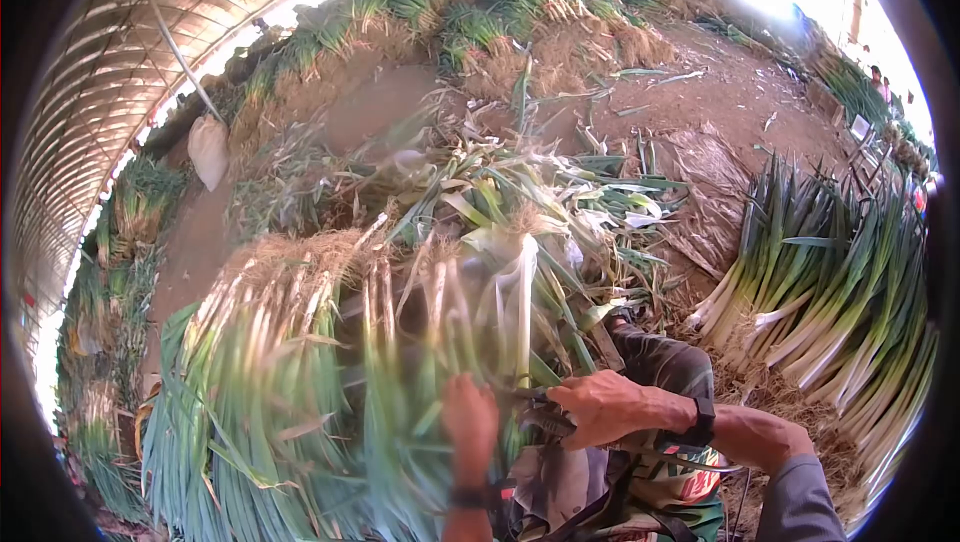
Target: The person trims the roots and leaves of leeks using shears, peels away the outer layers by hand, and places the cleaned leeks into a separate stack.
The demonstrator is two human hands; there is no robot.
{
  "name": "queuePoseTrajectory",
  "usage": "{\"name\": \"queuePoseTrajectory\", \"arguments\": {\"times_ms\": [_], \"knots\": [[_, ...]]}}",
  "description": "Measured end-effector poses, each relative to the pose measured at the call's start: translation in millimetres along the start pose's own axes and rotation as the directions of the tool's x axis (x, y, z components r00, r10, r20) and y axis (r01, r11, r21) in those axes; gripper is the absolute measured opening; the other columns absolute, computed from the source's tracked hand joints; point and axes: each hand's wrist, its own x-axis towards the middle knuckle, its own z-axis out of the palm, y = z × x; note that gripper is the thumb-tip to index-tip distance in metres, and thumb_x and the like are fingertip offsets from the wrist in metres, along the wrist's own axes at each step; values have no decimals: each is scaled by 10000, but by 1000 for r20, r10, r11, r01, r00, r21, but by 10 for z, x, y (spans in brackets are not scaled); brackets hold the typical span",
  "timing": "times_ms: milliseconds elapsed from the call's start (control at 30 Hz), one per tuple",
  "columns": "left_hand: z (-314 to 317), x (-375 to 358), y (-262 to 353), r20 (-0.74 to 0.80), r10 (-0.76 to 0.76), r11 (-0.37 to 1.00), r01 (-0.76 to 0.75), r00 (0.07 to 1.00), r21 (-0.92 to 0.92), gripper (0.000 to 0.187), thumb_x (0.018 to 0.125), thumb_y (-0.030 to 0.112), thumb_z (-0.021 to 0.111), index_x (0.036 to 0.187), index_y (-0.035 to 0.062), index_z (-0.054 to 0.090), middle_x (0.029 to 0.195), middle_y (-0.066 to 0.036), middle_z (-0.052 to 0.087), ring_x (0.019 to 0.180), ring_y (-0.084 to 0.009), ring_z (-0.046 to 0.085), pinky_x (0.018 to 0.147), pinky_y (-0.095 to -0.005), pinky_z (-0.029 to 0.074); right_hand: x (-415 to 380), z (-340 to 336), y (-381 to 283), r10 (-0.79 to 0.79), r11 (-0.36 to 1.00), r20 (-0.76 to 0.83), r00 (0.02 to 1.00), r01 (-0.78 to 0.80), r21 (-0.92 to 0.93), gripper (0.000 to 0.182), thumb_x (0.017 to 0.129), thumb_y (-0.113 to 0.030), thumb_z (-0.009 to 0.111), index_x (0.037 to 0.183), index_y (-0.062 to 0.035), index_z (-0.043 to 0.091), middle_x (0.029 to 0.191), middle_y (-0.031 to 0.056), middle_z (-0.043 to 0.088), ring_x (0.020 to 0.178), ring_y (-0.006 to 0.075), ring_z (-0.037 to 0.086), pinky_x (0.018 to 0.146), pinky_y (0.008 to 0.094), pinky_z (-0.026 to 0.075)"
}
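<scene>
A wide heap of leeks point(250, 422) spreads before me, roots away and green leaves toward my body. My left hand point(470, 417) is over the leaves at the heap's right side, smeared by motion, so its fingers do not show clearly. To its right, my right hand point(605, 407) is closed, fingers curled around a dark thin tool point(545, 417) whose kind I cannot tell. Just above the hands stands a pale leek stalk point(518, 307), its roots pointing away from me.
Stripped leaves and peelings point(480, 172) pile up behind the heap. More leeks with white stems point(830, 292) lie in a row on the right. Bundles of leeks point(500, 12) line the back. A white sack point(208, 152) hangs at the left. My bent leg point(665, 372) is beside my right hand.
</scene>
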Motion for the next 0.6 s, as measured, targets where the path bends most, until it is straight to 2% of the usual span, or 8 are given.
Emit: {"name": "queuePoseTrajectory", "arguments": {"times_ms": [133,200,333,400,467,567,600], "knots": [[111,72,-82,58,14,996,-19,998,85,414,878,210,718,1205,-7,587,1130,-213,638,1123,-393,589,938,-512,465,140,123,79,43,997,89,995,-37,-65,565,696,-375,775,1050,28,597,920,210,652,819,429,668,711,494,534],[148,138,-85,51,24,994,-29,998,105,440,885,225,712,1232,-12,580,1154,-223,653,1132,-393,600,950,-530,458,274,98,82,83,994,59,995,-79,-71,571,697,-373,768,1053,39,596,916,217,652,817,428,670,707,498,534],[93,289,7,174,-47,998,39,984,47,468,877,235,709,1254,-10,575,1192,-231,665,1138,-396,624,996,-525,439,597,115,270,100,983,36,994,-93,-161,579,698,-377,760,1050,52,596,910,231,651,819,428,673,696,500,534],[149,388,-5,242,-137,989,117,961,94,465,884,248,687,1256,-8,575,1197,-230,665,1135,-396,632,1016,-515,431,726,51,308,109,985,25,994,-105,-138,587,704,-384,755,1056,58,595,898,248,659,792,428,676,671,503,532],[169,406,-18,264,-158,986,140,951,88,475,892,271,657,1269,-7,575,1224,-231,660,1153,-396,629,1027,-510,428,832,-86,258,125,985,31,992,-120,-124,582,713,-384,749,1067,54,604,868,246,666,767,429,676,658,505,531],[113,379,31,280,-168,985,147,945,94,489,903,294,611,1287,-7,576,1266,-233,651,1169,-397,628,1036,-510,431,1024,-4,390,107,987,-60,992,-113,-110,575,709,-369,747,1100,36,626,805,234,671,725,426,675,639,502,529],[93,382,53,280,-166,985,144,946,97,493,907,299,596,1293,-7,576,1280,-234,647,1172,-398,628,1037,-511,433,1079,15,423,84,989,-115,990,-97,-113,468,694,-338,748,976,22,651,748,202,667,666,386,667,591,472,516]]}}
